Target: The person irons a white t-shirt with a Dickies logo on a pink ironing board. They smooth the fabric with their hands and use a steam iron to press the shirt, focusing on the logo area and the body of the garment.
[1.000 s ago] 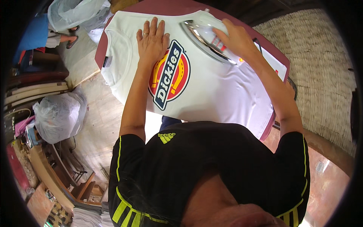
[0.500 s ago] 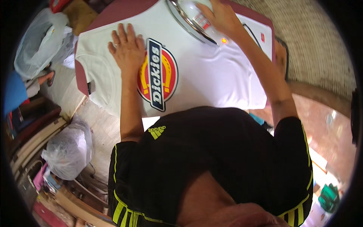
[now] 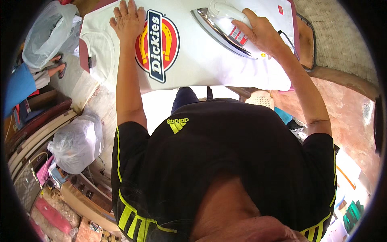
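Observation:
A white T-shirt (image 3: pixel 193 72) with a large red, yellow and dark blue printed emblem (image 3: pixel 156 46) lies spread on a maroon ironing board (image 3: pixel 83 54). My left hand (image 3: pixel 129 22) rests flat on the shirt beside the emblem, between it and the neckline, fingers spread. On the emblem's other side, my right hand (image 3: pixel 260 32) grips the handle of an electric iron (image 3: pixel 219 30), white on top with a shiny metal base. The iron sits on the shirt, its pointed end angled away to the left. Its far upper part is near the picture's top edge.
A dark cord (image 3: pixel 288 42) runs by my right wrist. Plastic bags (image 3: pixel 76 141) stand on the floor at left, near stacked boards and boxes (image 3: pixel 40 133). Another person's leg (image 3: pixel 56 70) shows at far left. A perforated chair seat (image 3: pixel 260 99) is under the board's near edge.
My right hand has drawn the iron nearer to me and to the right across the shirt. My left hand keeps its place by the emblem. The whole view has shifted, with the board higher up.

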A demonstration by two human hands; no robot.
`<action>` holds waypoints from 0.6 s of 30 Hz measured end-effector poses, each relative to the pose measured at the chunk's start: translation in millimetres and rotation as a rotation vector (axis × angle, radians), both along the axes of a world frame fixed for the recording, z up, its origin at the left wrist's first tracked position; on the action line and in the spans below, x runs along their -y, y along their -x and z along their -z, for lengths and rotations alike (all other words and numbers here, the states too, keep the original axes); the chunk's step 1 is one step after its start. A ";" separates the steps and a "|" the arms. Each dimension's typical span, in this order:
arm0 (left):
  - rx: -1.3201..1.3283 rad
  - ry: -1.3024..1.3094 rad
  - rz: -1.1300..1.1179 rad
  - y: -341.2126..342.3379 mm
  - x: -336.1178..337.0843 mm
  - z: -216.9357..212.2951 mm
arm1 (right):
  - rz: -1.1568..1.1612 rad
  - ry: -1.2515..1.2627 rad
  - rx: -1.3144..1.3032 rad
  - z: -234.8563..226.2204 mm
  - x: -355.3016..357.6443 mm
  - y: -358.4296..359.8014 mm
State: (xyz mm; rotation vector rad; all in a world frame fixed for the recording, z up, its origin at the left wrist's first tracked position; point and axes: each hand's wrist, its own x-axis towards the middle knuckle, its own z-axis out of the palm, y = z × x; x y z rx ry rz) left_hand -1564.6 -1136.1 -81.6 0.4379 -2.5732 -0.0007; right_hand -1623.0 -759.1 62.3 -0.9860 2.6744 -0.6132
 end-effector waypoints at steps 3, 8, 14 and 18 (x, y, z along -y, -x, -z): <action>0.008 -0.073 0.003 -8.9 -3.5 -7.0 | 0.041 0.034 0.052 3.2 3.5 -32.8; 0.039 -0.165 0.012 -40.1 -71.7 -26.6 | 0.044 0.227 0.199 8.0 11.5 -80.1; -0.021 -0.119 0.027 -50.8 -98.3 -3.0 | 0.145 0.452 0.381 23.5 19.1 -124.6; 0.094 -0.117 -0.035 -53.0 -95.9 -2.5 | 0.029 0.304 0.367 27.0 16.7 -133.1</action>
